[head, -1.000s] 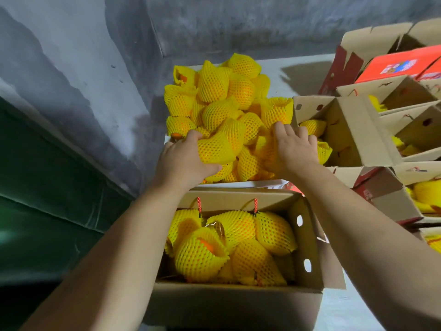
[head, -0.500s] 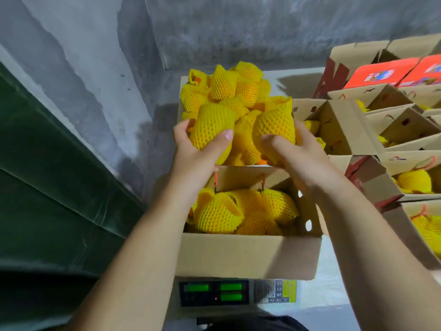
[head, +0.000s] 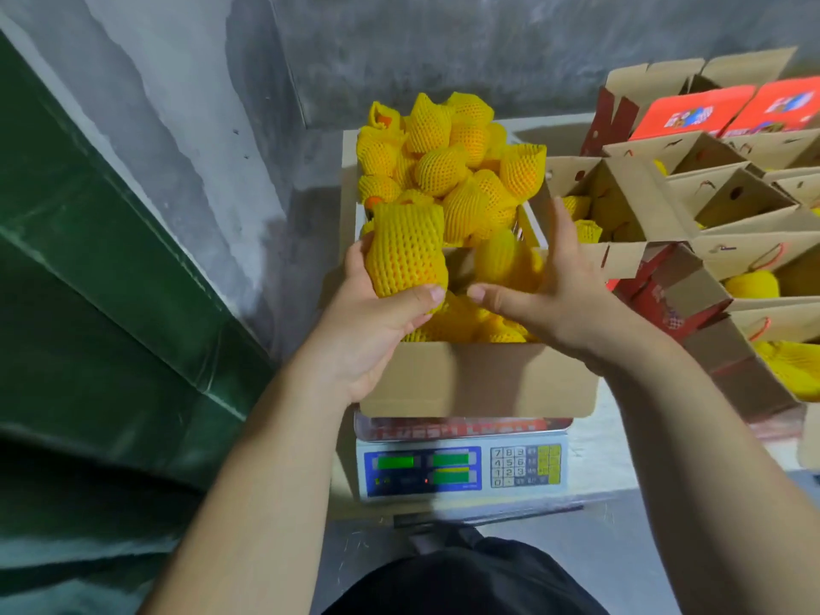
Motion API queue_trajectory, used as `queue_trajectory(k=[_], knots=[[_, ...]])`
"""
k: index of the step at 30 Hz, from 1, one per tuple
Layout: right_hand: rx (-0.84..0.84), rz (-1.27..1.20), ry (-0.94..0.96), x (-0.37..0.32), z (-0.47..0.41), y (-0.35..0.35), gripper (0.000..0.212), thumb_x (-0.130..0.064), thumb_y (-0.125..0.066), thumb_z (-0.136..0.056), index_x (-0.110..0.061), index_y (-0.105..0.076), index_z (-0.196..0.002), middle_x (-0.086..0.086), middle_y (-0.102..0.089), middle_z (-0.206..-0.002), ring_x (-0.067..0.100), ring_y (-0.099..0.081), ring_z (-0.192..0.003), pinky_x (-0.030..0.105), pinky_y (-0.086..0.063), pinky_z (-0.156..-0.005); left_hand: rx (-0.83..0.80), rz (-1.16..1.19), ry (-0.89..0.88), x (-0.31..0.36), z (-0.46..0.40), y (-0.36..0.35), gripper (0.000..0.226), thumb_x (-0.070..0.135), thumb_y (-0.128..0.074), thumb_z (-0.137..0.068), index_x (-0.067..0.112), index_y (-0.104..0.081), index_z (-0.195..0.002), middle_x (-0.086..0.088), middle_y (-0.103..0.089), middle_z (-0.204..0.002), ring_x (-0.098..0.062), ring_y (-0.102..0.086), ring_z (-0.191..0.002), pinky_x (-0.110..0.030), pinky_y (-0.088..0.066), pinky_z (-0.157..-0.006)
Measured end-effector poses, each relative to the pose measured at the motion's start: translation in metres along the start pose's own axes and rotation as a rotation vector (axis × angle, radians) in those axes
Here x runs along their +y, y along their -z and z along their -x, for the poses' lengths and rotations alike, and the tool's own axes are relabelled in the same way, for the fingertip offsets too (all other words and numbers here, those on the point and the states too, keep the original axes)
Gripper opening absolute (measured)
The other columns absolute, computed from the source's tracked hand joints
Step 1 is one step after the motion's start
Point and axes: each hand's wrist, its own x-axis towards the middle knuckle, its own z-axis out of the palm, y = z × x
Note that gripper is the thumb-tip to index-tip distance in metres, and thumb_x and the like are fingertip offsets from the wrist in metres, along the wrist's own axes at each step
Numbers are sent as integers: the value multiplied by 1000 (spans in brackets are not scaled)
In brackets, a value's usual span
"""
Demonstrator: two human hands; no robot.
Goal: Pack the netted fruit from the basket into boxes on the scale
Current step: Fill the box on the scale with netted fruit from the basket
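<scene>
Netted fruit [head: 406,255] gripped in left hand [head: 377,317] above box [head: 479,379] on scale [head: 461,468]; right hand [head: 550,295] spread open, fingers straight, over box.

Head-worn view, steeply downward, close over hands [head: 448,304]

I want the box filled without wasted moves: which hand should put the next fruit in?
Left. The left hand already grips a netted fruit above the box on the scale; the right hand looks open and empty.
</scene>
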Motion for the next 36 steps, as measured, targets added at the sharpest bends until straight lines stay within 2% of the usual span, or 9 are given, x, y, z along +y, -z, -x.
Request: queue_trajectory(k=[3,6,9,13,18,22,28,33,36], knots=[[82,70,77,-12,19,-8,125,-83,-66,-71,-37,4,-164,3,-17,-171,30,-15,-156,59,-21,-124,8,-76,-14,-7,11,8,118,16,-85,-67,45,-19,-160,-2,-56,-143,-24,-61,-129,-48,-50,-111],[-104,-302,79,-38,42,-24,114,-73,-74,-77,-43,-6,-162,-5,-30,-167,15,-34,-150,49,-36,-121,-52,-121,-50,-11,19,12,116,28,-89,-64,46,-25,-159,-3,-57,-147,-23,-60,-132,-51,-47,-114],[-224,-457,92,-51,58,-43,96,-48,-80,-84,-31,-22,-159,-7,-54,-146,6,-57,-130,36,-49,-110,-160,-268,-113,-12,27,17,99,29,-88,-76,43,-34,-158,2,-60,-147,-23,-61,-133,-52,-49,-111],[-184,-551,75,-62,69,-56,62,-35,-77,-86,-36,-45,-139,-1,-63,-130,16,-63,-121,48,-55,-104,-209,-366,-177,-9,39,31,76,25,-85,-84,32,-51,-151,3,-68,-138,-23,-66,-128,-51,-52,-108],[-206,-645,16,-69,73,-71,76,-20,-84,-85,-20,-40,-147,8,-62,-132,24,-64,-123,52,-57,-100,-212,-414,-228,-5,48,54,66,14,-84,-84,22,-59,-145,2,-73,-130,-20,-70,-120,-45,-57,-103],[-217,-661,-13,-73,75,-80,84,-11,-87,-81,-19,-38,-148,6,-62,-130,17,-65,-119,39,-59,-98,-210,-428,-242,-7,53,60,64,9,-79,-90,26,-58,-148,2,-73,-131,-21,-70,-120,-47,-59,-100],[-209,-812,-94,-82,77,-90,84,-7,-84,-80,-18,-36,-148,14,-64,-131,26,-68,-117,38,-59,-87,-90,-458,-279,-9,57,73,49,23,-77,-91,26,-66,-138,-1,-77,-116,-27,-74,-107,-51,-63,-86],[-251,-967,-163,-90,79,-96,41,-1,-71,-92,-12,-53,-127,12,-71,-108,18,-75,-88,25,-58,-70,-16,-502,-331,-9,59,76,29,20,-74,-93,27,-76,-121,3,-79,-88,-17,-74,-73,-28,-58,-60],[-246,-987,-162,-92,79,-96,42,-15,-71,-92,-13,-54,-130,10,-72,-111,19,-73,-100,31,-59,-84,31,-490,-360,-9,61,74,29,20,-76,-90,41,-78,-110,8,-78,-78,-7,-70,-62,-18,-51,-54]])
